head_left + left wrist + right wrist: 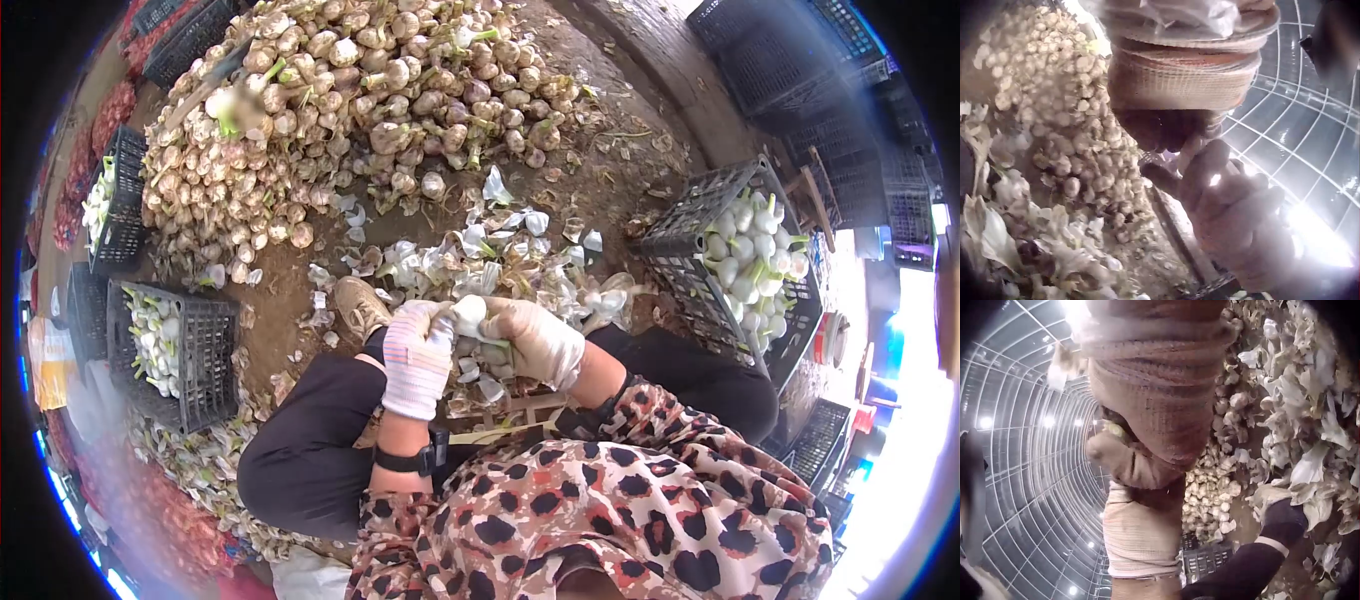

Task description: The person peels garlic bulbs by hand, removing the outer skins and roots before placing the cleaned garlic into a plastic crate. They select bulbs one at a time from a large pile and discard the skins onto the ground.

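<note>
In front of the lap, both gloved hands meet at a white garlic bulb (468,314) in the head view. My left hand (414,358), in a striped knit glove, grips the bulb from the left with its fingers curled. From the other side my right hand (538,343), in a pale glove, holds the same bulb with bent fingers and thumb. A green stem shows just below the right fingers. Gloved fingers hide most of the bulb in both wrist views, where the left hand (1185,78) and right hand (1157,394) fill the upper middle.
A large heap of unpeeled garlic (330,110) lies ahead, with loose peelings (520,250) nearer the feet. Black crates of white garlic stand on both sides: a right crate (672,245), a left crate (210,345) and a farther left crate (125,225).
</note>
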`<action>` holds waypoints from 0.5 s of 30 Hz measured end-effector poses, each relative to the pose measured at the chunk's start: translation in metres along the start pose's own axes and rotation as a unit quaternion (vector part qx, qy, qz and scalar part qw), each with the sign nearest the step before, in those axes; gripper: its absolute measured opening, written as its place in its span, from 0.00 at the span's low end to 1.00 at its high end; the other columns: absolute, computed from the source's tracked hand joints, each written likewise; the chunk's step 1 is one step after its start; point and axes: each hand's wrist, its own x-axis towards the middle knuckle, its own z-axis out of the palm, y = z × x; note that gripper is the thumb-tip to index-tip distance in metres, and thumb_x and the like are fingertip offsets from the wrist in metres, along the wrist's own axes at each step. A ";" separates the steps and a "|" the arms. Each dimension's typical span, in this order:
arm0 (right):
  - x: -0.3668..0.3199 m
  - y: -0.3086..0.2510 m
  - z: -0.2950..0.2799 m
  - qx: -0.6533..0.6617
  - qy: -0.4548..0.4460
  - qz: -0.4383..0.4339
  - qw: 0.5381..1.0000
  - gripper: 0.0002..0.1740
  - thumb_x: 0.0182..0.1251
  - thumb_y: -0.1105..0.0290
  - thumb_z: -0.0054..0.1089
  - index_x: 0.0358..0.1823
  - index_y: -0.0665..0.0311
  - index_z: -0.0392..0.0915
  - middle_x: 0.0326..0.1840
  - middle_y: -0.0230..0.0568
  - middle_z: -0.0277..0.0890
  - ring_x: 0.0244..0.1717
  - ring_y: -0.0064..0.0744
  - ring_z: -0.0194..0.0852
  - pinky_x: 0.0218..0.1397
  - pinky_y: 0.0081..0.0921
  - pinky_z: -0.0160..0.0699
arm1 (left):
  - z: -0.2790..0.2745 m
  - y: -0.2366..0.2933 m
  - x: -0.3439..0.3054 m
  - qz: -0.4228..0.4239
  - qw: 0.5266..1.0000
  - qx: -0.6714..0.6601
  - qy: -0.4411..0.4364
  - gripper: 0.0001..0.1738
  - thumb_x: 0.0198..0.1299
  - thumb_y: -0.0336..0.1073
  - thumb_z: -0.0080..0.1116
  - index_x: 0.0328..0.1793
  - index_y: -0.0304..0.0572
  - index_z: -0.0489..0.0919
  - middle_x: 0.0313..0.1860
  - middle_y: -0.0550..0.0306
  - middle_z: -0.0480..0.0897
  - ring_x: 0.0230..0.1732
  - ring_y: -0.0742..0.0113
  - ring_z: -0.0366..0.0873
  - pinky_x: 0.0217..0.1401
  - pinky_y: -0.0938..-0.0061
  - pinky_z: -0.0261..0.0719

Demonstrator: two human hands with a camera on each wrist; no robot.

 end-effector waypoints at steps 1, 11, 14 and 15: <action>0.002 0.005 -0.006 -0.013 -0.009 0.024 1.000 0.25 0.65 0.75 0.53 0.65 0.64 0.70 0.39 0.39 0.79 0.17 0.18 0.59 0.18 0.21 0.62 | 0.001 0.006 0.000 -0.039 0.999 -0.015 0.010 0.06 0.64 0.24 0.56 0.41 0.36 0.85 0.36 0.57 0.85 0.38 0.65 0.81 0.47 0.70 0.81; 0.005 0.009 -0.026 0.201 -0.278 0.058 0.938 0.35 0.62 0.64 0.67 0.70 0.66 0.68 0.29 0.36 0.71 0.13 0.19 0.54 0.13 0.19 0.58 | -0.013 -0.024 0.007 -0.407 0.721 -0.529 0.186 0.17 0.70 0.49 0.58 0.41 0.42 0.79 0.29 0.59 0.81 0.32 0.63 0.83 0.35 0.67 0.85; 0.008 -0.003 -0.003 -0.019 -0.157 -0.013 0.987 0.36 0.64 0.64 0.65 0.73 0.65 0.65 0.36 0.37 0.76 0.20 0.20 0.65 0.20 0.19 0.68 | -0.012 -0.036 -0.002 -0.378 0.697 -0.598 0.118 0.31 0.67 0.62 0.58 0.60 0.42 0.77 0.46 0.45 0.85 0.40 0.58 0.87 0.36 0.64 0.90; 0.006 -0.010 0.011 -0.125 -0.093 -0.045 0.987 0.37 0.65 0.63 0.64 0.74 0.65 0.64 0.39 0.38 0.79 0.23 0.21 0.70 0.24 0.19 0.72 | -0.010 -0.027 -0.001 -0.359 0.727 -0.576 0.099 0.34 0.67 0.61 0.59 0.66 0.41 0.74 0.49 0.43 0.84 0.41 0.58 0.86 0.37 0.65 0.89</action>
